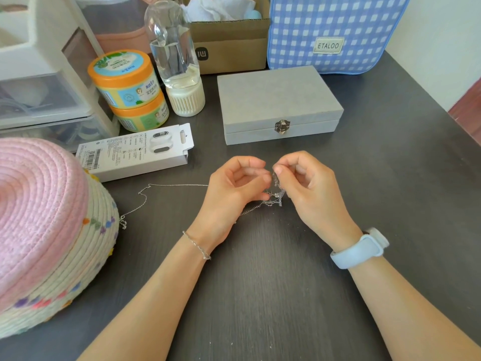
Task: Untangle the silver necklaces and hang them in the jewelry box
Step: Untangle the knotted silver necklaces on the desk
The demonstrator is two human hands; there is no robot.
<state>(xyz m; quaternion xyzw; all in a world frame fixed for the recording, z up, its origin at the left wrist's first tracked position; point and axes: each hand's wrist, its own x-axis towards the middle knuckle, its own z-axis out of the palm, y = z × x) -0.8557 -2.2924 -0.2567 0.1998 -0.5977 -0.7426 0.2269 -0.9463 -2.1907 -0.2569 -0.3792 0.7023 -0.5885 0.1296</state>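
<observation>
Bunching into a small knot between the two hands, the silver necklaces (274,195) hang just above the dark table (286,295), in front of the closed jewelry box (279,100). The left hand (234,188) has its fingers curled, with fingertips pinching the lower side of the knot; the right hand (309,186) is curled as well, thumb and forefinger pinching the top of the tangle. One thin chain strand (161,185) runs out from behind the left hand across the table to the left, bends down, and ends in a small cluster right at the edge of the woven basket (65,256) with its pink lid. A second short length trails from the knot down under the left hand.

The grey jewelry box sits flat beyond the hands, lid down, its metal clasp (282,126) facing the person. Left of it lies a white retail package (138,152), flat on the table, near the chain strand but apart from it. Behind that stand two stacked orange-lidded tubs (130,89) and a clear bottle (177,58), part filled with clear liquid. A drawer unit (44,82) stands at the far left. At the back, an open cardboard box (231,43) holds white cloth or paper, and a blue checked bag (335,29) stands upright beside it. A bracelet (196,244) circles the left wrist, a pale blue watch band (359,248) the right.
</observation>
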